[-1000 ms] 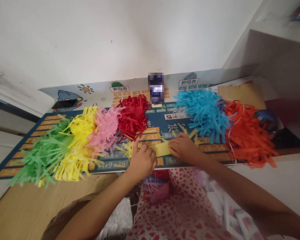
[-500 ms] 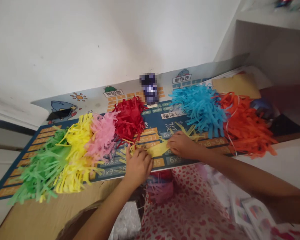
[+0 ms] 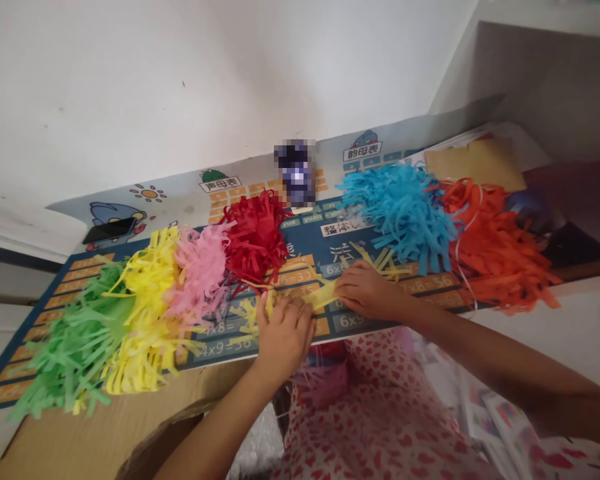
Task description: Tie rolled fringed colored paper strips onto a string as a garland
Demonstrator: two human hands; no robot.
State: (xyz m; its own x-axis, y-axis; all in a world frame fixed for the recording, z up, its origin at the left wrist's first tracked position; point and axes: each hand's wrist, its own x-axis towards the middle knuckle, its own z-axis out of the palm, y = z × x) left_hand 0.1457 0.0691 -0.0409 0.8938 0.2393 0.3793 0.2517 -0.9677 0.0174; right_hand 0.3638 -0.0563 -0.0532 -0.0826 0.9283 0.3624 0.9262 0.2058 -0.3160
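Observation:
My left hand [image 3: 283, 335] and my right hand [image 3: 364, 289] both grip a strip of yellow fringed paper [image 3: 321, 294] stretched between them over the blue printed desk mat [image 3: 350, 243]. Fingers of both hands are curled and pinched on the strip. Loose yellow fringe ends [image 3: 247, 312] stick out left of my left hand and more yellow ends [image 3: 380, 261] lie behind my right hand.
Paper pom-poms lie in a row on the mat: green [image 3: 75, 340], yellow [image 3: 145, 300], pink [image 3: 203, 270], red [image 3: 255, 233], blue [image 3: 405, 210], orange [image 3: 495, 247]. A dark phone [image 3: 107, 230] lies at the back left. A brown envelope [image 3: 473, 163] sits at the back right. A brown cardboard sheet [image 3: 80, 427] is below left.
The hands have drawn closer together, bunching the yellow strip. The view has shifted slightly to the right and up.

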